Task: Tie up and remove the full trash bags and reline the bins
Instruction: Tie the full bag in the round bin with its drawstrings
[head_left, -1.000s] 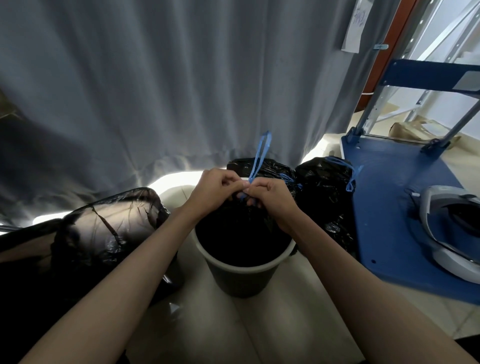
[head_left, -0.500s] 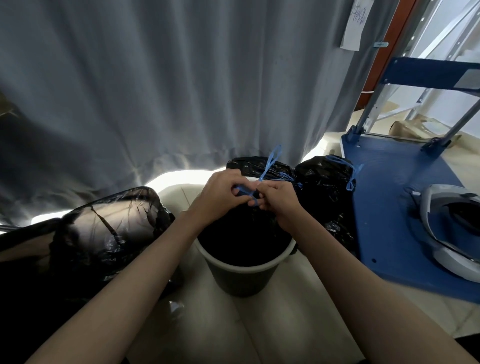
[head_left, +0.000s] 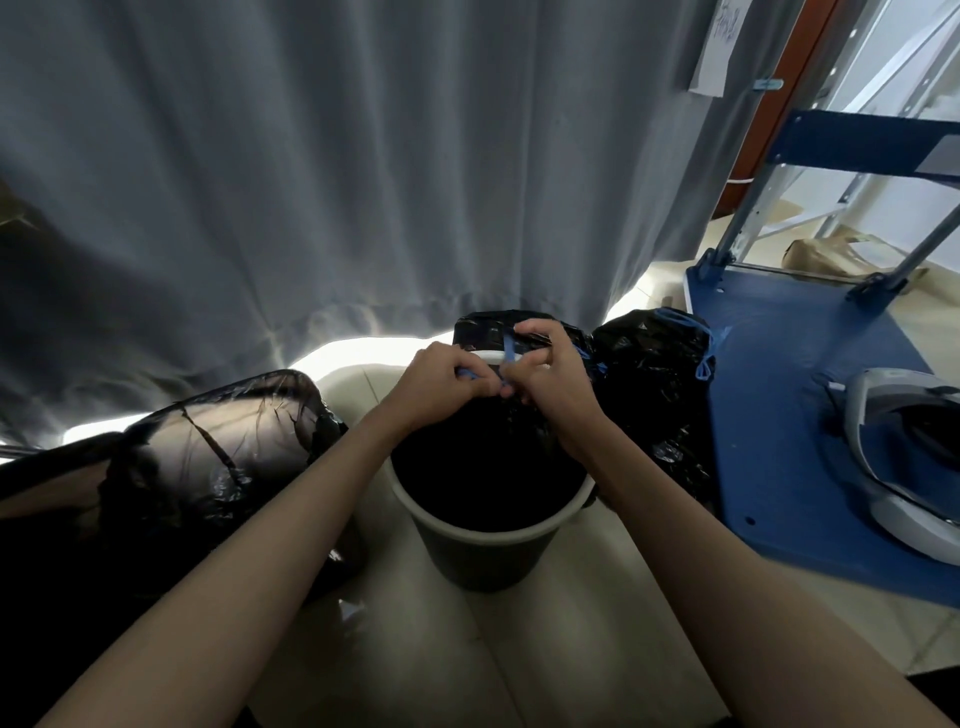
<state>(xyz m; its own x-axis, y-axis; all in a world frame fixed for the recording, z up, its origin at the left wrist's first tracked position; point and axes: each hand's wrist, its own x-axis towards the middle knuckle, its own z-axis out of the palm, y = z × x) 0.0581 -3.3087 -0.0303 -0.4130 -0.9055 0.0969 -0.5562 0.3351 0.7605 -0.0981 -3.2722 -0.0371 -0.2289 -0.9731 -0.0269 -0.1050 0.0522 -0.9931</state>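
Both hands over the bin (head_left: 485, 545), working the blue drawstring (head_left: 509, 353) of the black bag (head_left: 488, 467) seated inside it. Left hand (head_left: 441, 382) fingers curled, pinching a bit of blue string just above the bin's mouth. Right hand (head_left: 553, 374) beside it, nearly touching — fingers curled round the string too, a loop running up over the index finger toward the bin's far rim. Bag gathered at the neck under both hands, rest of it filling the bin (dark, contents not visible).

Behind the bin to the right: tied black bag (head_left: 654, 374) w/ blue handles, on the floor. Left of the bin: larger black bag (head_left: 208, 447), glossy, slumped. Right of the bin: blue cart deck (head_left: 779, 415) w/ a grey-and-white device (head_left: 904, 452) on it — type unclear. Beyond the bin: grey curtain (head_left: 363, 156).
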